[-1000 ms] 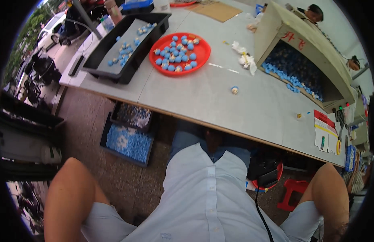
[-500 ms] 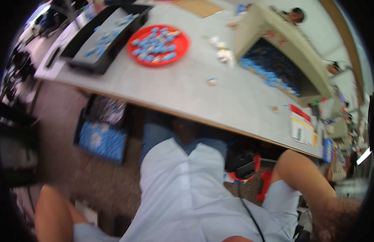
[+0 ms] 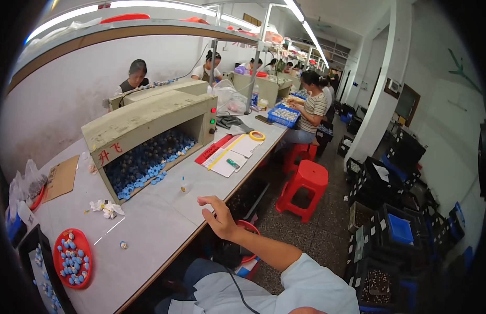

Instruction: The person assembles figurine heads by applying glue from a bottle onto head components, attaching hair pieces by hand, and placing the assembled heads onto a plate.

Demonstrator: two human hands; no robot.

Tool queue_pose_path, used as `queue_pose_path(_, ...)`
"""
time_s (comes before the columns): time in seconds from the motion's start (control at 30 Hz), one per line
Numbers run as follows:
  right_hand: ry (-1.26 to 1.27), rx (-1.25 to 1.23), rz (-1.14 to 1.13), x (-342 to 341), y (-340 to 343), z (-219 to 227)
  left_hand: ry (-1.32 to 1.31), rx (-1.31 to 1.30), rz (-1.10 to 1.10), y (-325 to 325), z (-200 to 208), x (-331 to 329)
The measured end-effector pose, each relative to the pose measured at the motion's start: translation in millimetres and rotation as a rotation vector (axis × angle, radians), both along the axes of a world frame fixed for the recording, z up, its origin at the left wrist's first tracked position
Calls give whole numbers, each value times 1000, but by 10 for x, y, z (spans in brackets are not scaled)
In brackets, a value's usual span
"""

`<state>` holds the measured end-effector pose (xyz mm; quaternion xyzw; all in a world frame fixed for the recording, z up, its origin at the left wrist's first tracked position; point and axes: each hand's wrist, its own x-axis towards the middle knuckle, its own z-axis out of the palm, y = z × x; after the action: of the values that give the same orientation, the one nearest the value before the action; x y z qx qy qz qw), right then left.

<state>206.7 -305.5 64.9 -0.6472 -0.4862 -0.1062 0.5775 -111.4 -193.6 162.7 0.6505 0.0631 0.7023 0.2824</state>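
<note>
My right hand (image 3: 218,219) hovers over the table's front edge with its forearm reaching in from the lower right. Its fingers are loosely curved and apart, and nothing shows between them. Nearest to it on the grey table (image 3: 154,220) stands a tiny part with a thin blue tip (image 3: 183,184), a short way off and not touched. A beige metal box (image 3: 148,118) with an open front holds many small blue pieces (image 3: 148,159). One small blue-and-white piece (image 3: 123,245) lies alone on the table. My left hand is out of view.
A red plate (image 3: 58,260) of blue pieces sits beside a black tray (image 3: 70,306) at lower left. Crumpled white tissue (image 3: 108,209), papers (image 3: 230,162) and yellow tape (image 3: 257,136) lie around the box. Red stools (image 3: 312,175) and a seated co-worker (image 3: 312,107) are to the right.
The view has swung up and to the right, bringing in the room, stools and co-workers. My right hand now shows above the table edge; before, only bent arms were visible.
</note>
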Motion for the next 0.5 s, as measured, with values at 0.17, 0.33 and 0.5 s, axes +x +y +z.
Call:
queue_pose_path(0.17,145,-30,-160,422,120,-516,45,27,41,193,26,144)
queue_pose_path(0.33,-23,-140,-487,741,324,-980,141,47,128,301,22,-106)
queue_pose_path(0.5,29,-41,-605,931,505,-1273,224,72,214,433,-75,-182)
